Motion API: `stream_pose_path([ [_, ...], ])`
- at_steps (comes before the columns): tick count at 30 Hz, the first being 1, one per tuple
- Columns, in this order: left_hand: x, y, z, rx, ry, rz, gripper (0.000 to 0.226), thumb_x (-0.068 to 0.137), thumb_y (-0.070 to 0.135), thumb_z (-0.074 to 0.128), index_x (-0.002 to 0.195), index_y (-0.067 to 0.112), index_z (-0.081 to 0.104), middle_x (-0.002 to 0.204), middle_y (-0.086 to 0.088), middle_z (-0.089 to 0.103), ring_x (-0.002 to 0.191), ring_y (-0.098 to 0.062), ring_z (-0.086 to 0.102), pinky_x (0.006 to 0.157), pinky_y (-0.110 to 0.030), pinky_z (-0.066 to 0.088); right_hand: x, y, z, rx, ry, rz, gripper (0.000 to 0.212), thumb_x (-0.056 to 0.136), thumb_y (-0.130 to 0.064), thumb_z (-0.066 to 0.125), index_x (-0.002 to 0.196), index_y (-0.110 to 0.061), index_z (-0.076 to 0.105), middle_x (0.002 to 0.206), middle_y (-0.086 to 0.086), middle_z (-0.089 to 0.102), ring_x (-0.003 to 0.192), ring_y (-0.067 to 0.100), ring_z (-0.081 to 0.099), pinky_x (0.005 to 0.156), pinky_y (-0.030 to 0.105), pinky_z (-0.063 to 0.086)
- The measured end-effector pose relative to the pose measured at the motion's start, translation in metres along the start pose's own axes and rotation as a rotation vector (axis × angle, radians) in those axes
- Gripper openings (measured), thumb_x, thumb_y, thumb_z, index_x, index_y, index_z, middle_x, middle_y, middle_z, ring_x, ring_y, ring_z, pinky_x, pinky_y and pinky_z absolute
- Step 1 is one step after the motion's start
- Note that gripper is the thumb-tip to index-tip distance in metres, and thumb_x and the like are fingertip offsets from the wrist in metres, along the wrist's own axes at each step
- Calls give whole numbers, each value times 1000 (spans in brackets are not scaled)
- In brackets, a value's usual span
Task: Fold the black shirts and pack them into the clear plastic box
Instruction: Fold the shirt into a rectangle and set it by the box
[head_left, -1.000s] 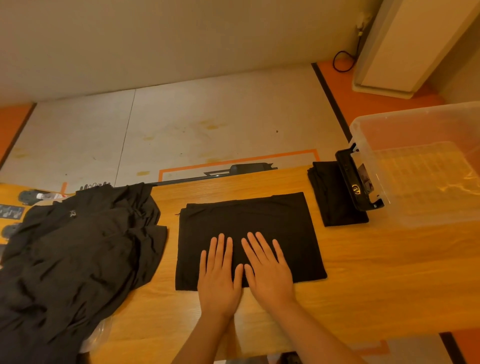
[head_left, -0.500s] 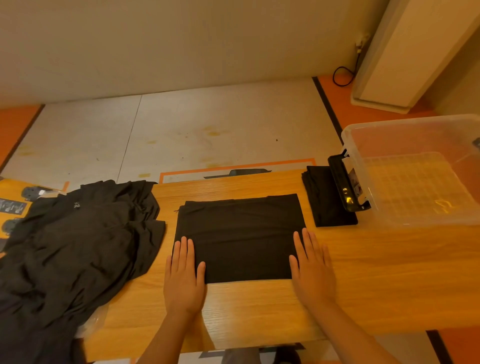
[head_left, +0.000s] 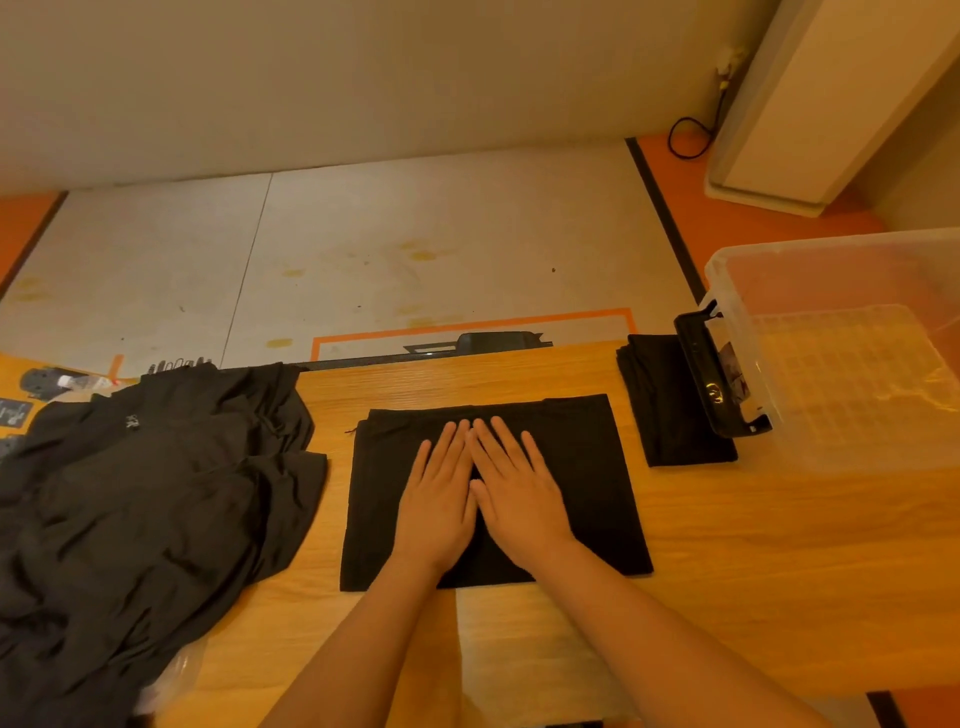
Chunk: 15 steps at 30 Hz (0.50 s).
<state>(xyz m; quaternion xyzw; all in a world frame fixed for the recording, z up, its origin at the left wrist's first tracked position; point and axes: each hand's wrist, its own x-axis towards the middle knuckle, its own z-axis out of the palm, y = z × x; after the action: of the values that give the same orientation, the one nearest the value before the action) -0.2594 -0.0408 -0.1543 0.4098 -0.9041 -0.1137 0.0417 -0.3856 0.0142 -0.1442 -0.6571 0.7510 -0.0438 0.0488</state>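
Black folded shirt (head_left: 587, 467) mid wooden table (head_left: 727, 571), left hand (head_left: 436, 499) and right hand (head_left: 519, 493) flat on it side by side, fingers straight, gripping nothing; clear plastic box (head_left: 831, 447) far right, cut by frame.

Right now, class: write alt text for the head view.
A person's left hand and right hand press flat, side by side, on a folded black shirt on a wooden table. A pile of unfolded black shirts lies at left; a second folded shirt lies beside a clear plastic box at right.
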Motion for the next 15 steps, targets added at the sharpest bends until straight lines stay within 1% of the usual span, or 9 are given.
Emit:
stream_pose_path([
  [2, 7, -9, 4, 12, -14, 7, 55, 101, 38, 20, 152, 15, 19, 159, -4, 24, 148, -15, 13, 119, -37, 8, 13, 0, 10, -6, -43, 15, 56, 96, -40, 16, 146, -18, 27, 153, 1, 35, 144, 18, 22, 119, 42, 15],
  [3, 7, -12, 4, 14, -12, 7, 56, 102, 40, 20, 152, 16, 20, 159, -3, 23, 149, -15, 12, 119, -37, 7, 18, 1, 13, 2, -53, 27, 55, 96, -41, 17, 146, -18, 28, 153, 1, 37, 144, 17, 23, 120, 42, 16],
  [6, 6, -15, 5, -4, 11, -26, 58, 101, 45, 22, 154, 20, 18, 161, 2, 12, 150, -13, 5, 121, -37, 4, 22, 7, 18, 17, -45, 51, 57, 98, -45, 21, 146, -18, 32, 154, 1, 32, 144, 17, 25, 114, 43, 16],
  [9, 5, -14, 3, -24, 25, -73, 59, 101, 45, 25, 153, 17, 21, 160, 0, 14, 150, -14, 6, 121, -37, 5, 22, 7, 19, 26, -27, 60, 58, 98, -46, 20, 147, -17, 34, 155, 3, 30, 145, 19, 23, 113, 45, 16],
  [10, 4, -13, 2, -22, 22, -59, 58, 101, 43, 25, 152, 16, 23, 160, -1, 18, 149, -15, 9, 120, -38, 7, 22, 6, 20, 28, -25, 62, 58, 98, -45, 20, 147, -17, 34, 155, 3, 30, 145, 19, 23, 113, 45, 17],
  [13, 3, -13, 3, 12, 5, 64, 53, 101, 35, 26, 150, 14, 29, 157, -3, 30, 147, -16, 20, 118, -41, 16, 24, 5, 20, 11, -32, 65, 58, 97, -40, 21, 148, -16, 33, 156, 4, 28, 146, 20, 21, 114, 45, 17],
  [15, 5, -14, 4, -4, -15, 63, 55, 101, 36, 25, 151, 15, 26, 158, -1, 27, 148, -14, 17, 118, -41, 16, 25, 6, 20, 4, -38, 62, 57, 97, -39, 21, 148, -15, 33, 156, 5, 28, 146, 20, 21, 114, 45, 17],
])
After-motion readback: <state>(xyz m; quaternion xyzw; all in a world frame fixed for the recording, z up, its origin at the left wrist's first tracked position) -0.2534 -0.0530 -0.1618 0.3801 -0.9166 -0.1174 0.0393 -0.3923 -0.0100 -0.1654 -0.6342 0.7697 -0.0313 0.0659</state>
